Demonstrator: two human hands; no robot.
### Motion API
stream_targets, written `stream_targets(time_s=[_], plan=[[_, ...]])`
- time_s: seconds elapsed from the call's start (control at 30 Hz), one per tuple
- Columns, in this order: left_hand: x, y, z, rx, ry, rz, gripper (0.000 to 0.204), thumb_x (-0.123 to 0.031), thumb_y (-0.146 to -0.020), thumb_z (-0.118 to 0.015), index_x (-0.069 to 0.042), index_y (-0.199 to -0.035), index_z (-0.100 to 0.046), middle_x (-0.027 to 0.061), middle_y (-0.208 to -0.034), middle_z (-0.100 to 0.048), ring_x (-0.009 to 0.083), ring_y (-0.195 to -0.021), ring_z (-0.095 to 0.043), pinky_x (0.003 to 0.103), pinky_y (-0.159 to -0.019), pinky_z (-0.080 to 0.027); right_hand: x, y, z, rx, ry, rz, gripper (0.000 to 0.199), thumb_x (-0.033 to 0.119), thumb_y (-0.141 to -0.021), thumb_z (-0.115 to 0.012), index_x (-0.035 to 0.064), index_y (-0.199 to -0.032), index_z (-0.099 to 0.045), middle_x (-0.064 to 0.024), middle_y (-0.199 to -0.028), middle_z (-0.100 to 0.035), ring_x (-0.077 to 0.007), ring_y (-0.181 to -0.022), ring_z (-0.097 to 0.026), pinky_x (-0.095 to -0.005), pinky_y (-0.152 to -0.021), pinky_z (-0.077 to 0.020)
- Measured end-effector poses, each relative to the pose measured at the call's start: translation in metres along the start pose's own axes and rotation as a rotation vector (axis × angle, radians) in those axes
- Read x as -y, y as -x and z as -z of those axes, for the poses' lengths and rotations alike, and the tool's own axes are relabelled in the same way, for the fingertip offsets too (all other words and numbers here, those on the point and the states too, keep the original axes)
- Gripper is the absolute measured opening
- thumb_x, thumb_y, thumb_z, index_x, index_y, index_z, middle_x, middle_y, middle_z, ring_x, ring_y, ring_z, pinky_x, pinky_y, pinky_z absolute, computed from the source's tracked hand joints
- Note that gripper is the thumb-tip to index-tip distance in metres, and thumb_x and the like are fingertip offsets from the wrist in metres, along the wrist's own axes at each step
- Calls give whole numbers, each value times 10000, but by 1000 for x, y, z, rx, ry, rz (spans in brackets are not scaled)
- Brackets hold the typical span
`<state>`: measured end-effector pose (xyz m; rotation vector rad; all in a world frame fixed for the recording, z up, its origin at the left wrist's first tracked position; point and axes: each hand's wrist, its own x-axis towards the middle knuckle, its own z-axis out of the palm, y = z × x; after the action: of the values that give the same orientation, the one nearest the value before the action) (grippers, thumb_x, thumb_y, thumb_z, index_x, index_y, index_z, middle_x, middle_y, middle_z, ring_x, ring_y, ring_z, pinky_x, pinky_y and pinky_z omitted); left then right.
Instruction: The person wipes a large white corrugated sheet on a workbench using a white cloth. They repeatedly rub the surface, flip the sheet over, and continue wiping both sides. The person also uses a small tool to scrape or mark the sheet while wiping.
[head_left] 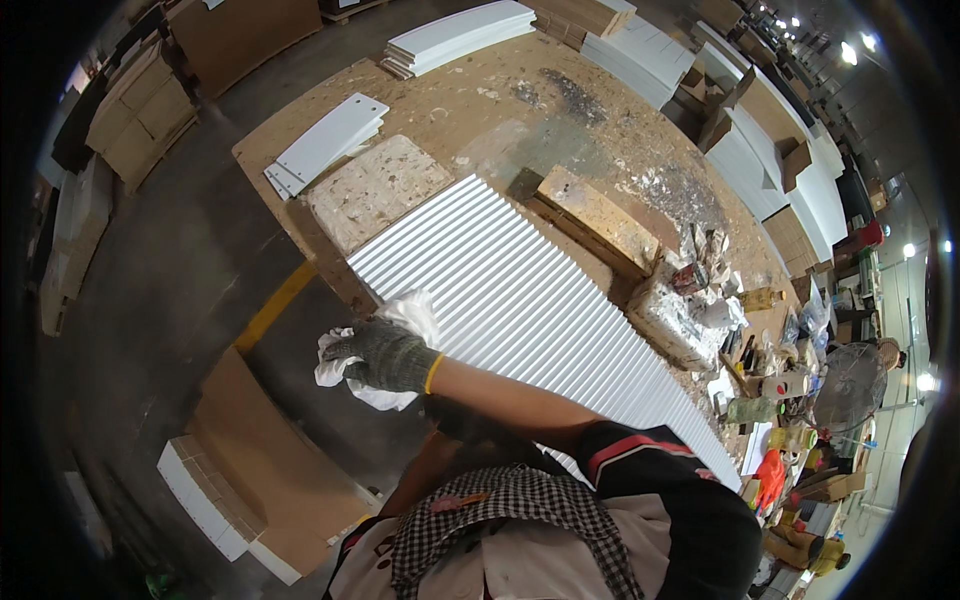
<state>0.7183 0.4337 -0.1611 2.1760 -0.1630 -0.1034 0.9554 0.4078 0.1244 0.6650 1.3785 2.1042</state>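
A white cloth (385, 345) is held in a gloved hand (385, 355), the right hand by the way its arm crosses from the right shoulder, and the fingers are closed on the cloth. The hand is placed at the near corner of a white ribbed panel (530, 300), at about 8 o'clock of the panel, where the cloth hangs partly over the panel's edge. The panel lies diagonally on the bench (480, 110), running from about 11 o'clock to 5 o'clock in the view.

The left hand is hidden beneath the right arm and the body, so the state of its fingers cannot be told.

Wiping is judged to be under way at the panel's near corner. The ribs look uniformly white along the whole length, so it cannot be told which part has been wiped and which is left.

Beyond the panel, at 12 o'clock, a speckled board (375, 190) and a wooden block (595, 220) are seen; at 3 o'clock, cluttered pots and tools (750, 340) are ranged along the bench.
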Motion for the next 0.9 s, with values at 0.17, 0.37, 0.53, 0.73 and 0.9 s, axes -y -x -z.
stream_targets(time_s=[0.17, 0.37, 0.53, 0.73, 0.9], plan=[[18, 3, -10, 35, -151, -118, 367, -178, -1032, -707, 91, -1271, -642, 136, -1027, -702, 206, -914, -649, 359, -797, -561, -43, 27, 81, 814, -1255, -1438, 300, 301, -775, -770, 197, -1056, -749, -69, -1141, -711, -294, -1093, -677, -497, -951, -535], [-45, -19, 7, 39, 477, 518, 416, -279, -1024, -752, 117, -1134, -687, 92, -967, -682, 205, -855, -609, 370, -738, -546, -57, 208, 183, 1335, -1639, -2157, 358, 266, -1003, -544, -1, -1228, -622, -198, -1155, -695, -283, -963, -724, -368, -771, -642], [-116, -26, 59, 40, 233, 43, 611, -351, -999, -765, 119, -1294, -510, 136, -1231, -520, 224, -1072, -465, 386, -902, -447, -93, 240, 182, 2134, -761, -1538, 352, 377, -982, -602, 162, -1203, -773, -222, -1264, -697, -425, -1068, -706, -513, -942, -564], [-124, -36, 67, -133, 374, 124, 922, -365, -961, -795, 109, -1459, -181, 195, -1487, -227, 281, -1351, -196, 419, -1114, -235, -78, 102, 180, 1383, -1183, -1175, 309, 312, -883, -734, 186, -1165, -735, -111, -1243, -702, -336, -1151, -670, -495, -997, -543], [-109, -35, 41, -148, 508, 142, 1228, -376, -930, -820, 100, -1596, 94, 244, -1701, 17, 328, -1584, 28, 446, -1291, -59, -87, 172, 204, 1776, -961, -1472, 434, 441, -979, -606, 134, -1267, -708, -213, -1262, -699, -369, -1075, -710, -497, -947, -581]])
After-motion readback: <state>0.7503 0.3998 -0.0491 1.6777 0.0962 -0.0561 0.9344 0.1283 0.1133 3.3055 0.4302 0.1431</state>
